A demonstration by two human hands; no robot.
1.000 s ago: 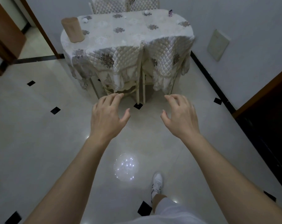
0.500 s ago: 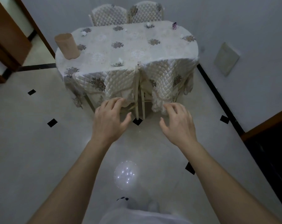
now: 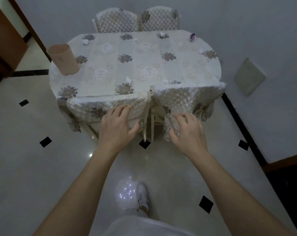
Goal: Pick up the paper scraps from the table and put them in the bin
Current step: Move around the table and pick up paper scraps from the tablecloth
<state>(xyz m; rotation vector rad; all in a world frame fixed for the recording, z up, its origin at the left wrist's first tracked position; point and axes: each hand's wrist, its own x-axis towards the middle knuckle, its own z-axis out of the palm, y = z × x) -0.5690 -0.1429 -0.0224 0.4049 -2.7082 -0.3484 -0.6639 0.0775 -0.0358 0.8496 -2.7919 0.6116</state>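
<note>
**Empty-handed, short of the table: the first scrap is not yet picked**

Small white paper scraps lie scattered on the covered table (image 3: 144, 65): one near the front edge at the middle (image 3: 128, 79), another to its right by the front edge (image 3: 165, 80), one at the far left (image 3: 85, 42), one at the far side (image 3: 162, 33), and what looks like one near the right edge (image 3: 200, 51). The tan bin (image 3: 63, 59) stands upright on the table's left corner, its mouth open.

Both hands are held out in front, well short of the tabletop. The left hand (image 3: 117, 126) has its fingers spread and loosely curved and holds nothing; the right hand (image 3: 188, 132) is likewise spread and empty.

I judge this to be the approach, with no collecting done. The next move calls for closing in on the front edge and pinching the nearest scrap at the middle; the scraps are small and light, so a fingertip pinch suits them.

Two chairs (image 3: 149, 116) with quilted covers are tucked under the front edge and will keep the body off it, so the far scraps mean a long reach. The floor (image 3: 25, 167) on the left is open; the wall (image 3: 263, 40) stands close on the right. A small purple object (image 3: 192, 37) sits at the far right corner.
</note>
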